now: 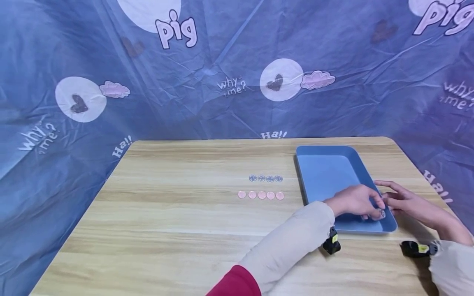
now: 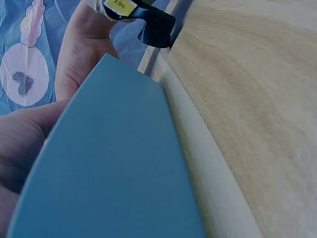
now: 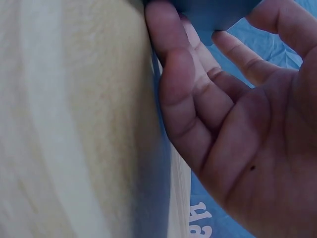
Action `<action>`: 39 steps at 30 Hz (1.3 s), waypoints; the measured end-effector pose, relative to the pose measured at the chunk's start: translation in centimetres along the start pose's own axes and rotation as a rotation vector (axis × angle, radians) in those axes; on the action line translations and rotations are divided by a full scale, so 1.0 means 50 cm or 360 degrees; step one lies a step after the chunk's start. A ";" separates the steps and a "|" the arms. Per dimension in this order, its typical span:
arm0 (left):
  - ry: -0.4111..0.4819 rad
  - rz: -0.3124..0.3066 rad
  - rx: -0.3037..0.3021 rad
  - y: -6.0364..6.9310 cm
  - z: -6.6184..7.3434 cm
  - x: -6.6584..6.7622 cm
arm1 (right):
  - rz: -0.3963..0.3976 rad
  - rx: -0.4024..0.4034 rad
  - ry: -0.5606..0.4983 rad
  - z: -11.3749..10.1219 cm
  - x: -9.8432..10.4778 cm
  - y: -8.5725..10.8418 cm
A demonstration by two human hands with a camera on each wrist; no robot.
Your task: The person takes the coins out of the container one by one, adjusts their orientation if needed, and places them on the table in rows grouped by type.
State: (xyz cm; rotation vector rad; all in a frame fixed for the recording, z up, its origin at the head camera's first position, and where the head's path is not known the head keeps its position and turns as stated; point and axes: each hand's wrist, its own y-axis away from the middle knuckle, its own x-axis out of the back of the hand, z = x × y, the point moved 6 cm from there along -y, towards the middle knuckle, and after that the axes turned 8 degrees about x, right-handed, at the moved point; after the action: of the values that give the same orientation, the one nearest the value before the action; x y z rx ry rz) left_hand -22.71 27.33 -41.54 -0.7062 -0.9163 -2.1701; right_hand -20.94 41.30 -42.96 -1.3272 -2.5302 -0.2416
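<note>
In the head view my left hand point(image 1: 353, 201) reaches over the near right part of a blue tray point(image 1: 326, 164). Its fingers bend down, and a small silvery coin point(image 1: 382, 213) shows at the fingertips, pinched there. Just outside the tray's right wall is my right hand point(image 1: 409, 203), with loosely bent fingers at the rim, close to the left fingertips. The right wrist view has these fingers point(image 3: 181, 109) curled against the blue wall point(image 3: 218, 12), which hides some of the tips. A blue wall point(image 2: 114, 148) of the tray covers much of the left wrist view.
Left of the tray, a row of silvery coins point(image 1: 261, 178) lies on the wooden table point(image 1: 166, 213). Nearer is a row of copper-coloured coins point(image 1: 261, 195). A printed blue cloth point(image 1: 207, 111) hangs behind the table. Both wrists carry black cameras.
</note>
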 end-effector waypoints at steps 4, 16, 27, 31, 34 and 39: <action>0.0111 -0.0039 -0.0020 0.008 0.002 -0.001 | 0.0039 -0.0088 0.0148 0.003 0.005 0.007; 0.0550 -0.0250 -0.0160 0.036 -0.010 0.030 | 0.0023 -0.0070 0.0135 0.008 0.003 0.012; 0.0708 -0.0291 -0.0224 0.057 -0.053 0.074 | 0.0119 -0.0160 0.0296 0.008 0.006 0.011; 0.0786 -0.0275 -0.0231 0.065 -0.081 0.101 | 0.0143 -0.0187 0.0272 0.009 0.007 0.010; 0.0834 -0.0258 -0.0251 0.071 -0.106 0.124 | 0.0156 -0.0190 0.0249 0.010 0.006 0.008; 0.0904 -0.0224 -0.0289 0.080 -0.154 0.166 | 0.0164 -0.0143 0.0276 0.004 0.004 0.002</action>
State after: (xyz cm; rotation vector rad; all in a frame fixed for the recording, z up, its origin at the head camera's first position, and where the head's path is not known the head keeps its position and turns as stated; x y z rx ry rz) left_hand -26.60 16.31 -38.92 -0.0809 -0.4847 -2.4081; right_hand -21.00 41.55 -43.11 -1.4004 -2.3254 -0.4340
